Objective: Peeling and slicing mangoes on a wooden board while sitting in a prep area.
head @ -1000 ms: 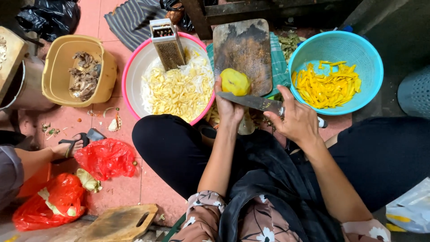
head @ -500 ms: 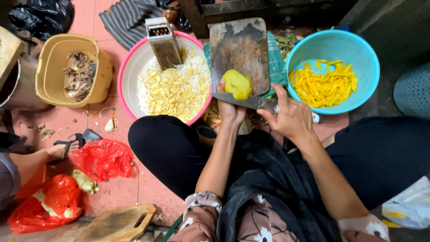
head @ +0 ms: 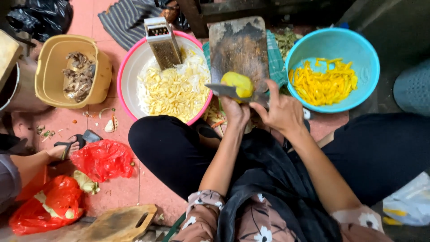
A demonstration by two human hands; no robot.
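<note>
The left hand (head: 235, 112) grips a yellow fruit (head: 237, 84) on the chopping board (head: 237, 49). The right hand (head: 282, 110) clasps a knife (head: 224, 91), apparently cutting it. A blue bowl (head: 333, 42) sits at two o'clock.

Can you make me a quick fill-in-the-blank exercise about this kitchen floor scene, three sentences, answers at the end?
1. The left hand holds a yellow fruit on the dark wooden ____.
2. The right hand holds a ____ whose blade lies against the fruit.
3. The yellow strips lie in the ____ bowl, while the metal grater leans in the pink bowl.

Missing words: board; knife; blue
</note>
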